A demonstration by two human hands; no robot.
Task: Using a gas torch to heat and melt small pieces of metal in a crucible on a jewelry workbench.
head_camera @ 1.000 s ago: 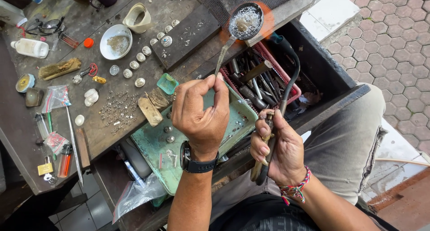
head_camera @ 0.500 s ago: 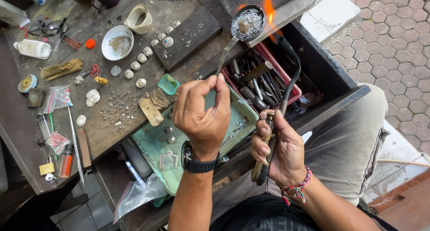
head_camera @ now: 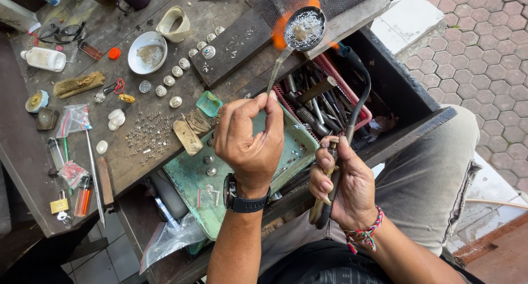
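Note:
My left hand (head_camera: 250, 143) grips the thin handle of a metal spoon (head_camera: 304, 29) and holds it out over the workbench. The spoon's bowl carries pale silvery grains. Orange flame (head_camera: 281, 32) licks around its left and upper rim. My right hand (head_camera: 341, 185) is closed around a torch handle with a black hose (head_camera: 360, 94) that curves up to a nozzle just right of the spoon. A black watch sits on my left wrist and a braided bracelet on my right.
A red tray of tools (head_camera: 324, 102) lies under the spoon. A green tray (head_camera: 192, 179) holds small silver pieces. On the bench are a dark slab (head_camera: 236, 47), a white bowl (head_camera: 147, 52), round silver beads (head_camera: 176, 72), a brush (head_camera: 78, 83) and small bags.
The flame has shifted from the upper right of the spoon to its left and top edge. Both hands stay in nearly the same place.

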